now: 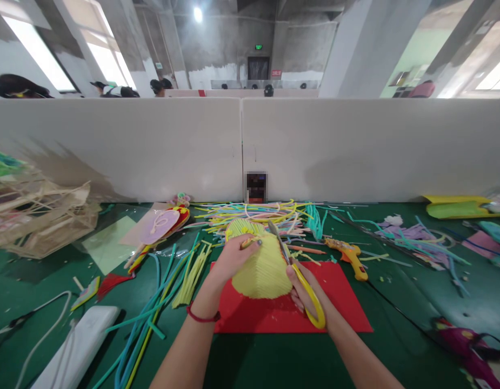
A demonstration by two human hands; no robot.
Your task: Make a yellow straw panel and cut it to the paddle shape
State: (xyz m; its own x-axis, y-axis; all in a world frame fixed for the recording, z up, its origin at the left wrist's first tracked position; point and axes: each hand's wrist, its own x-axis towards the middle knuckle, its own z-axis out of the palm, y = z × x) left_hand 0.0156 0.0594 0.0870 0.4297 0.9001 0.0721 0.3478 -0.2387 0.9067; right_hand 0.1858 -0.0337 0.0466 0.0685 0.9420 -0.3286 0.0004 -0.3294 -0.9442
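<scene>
My left hand (235, 258) grips the upper left part of a yellow ribbed craft piece (260, 270), which looks built from strips laid side by side. In my right hand (304, 286) is a pair of scissors with yellow handles (311, 300). The scissor blades (279, 242) point up and away along the right edge of the yellow piece. Under both hands lies a red sheet (270, 316). A smaller rounded yellow part (238, 229) shows just beyond my left hand; whether it joins the larger piece, I cannot tell.
A heap of coloured fuzzy stems (217, 216) lies behind the hands. To the right rests an orange glue gun (349, 256) with its cord trailing. A white power strip (77, 346), loose blue stems (146, 308) and a lilac fan-shaped craft (158, 226) are on the left. A partition (152, 146) stands behind.
</scene>
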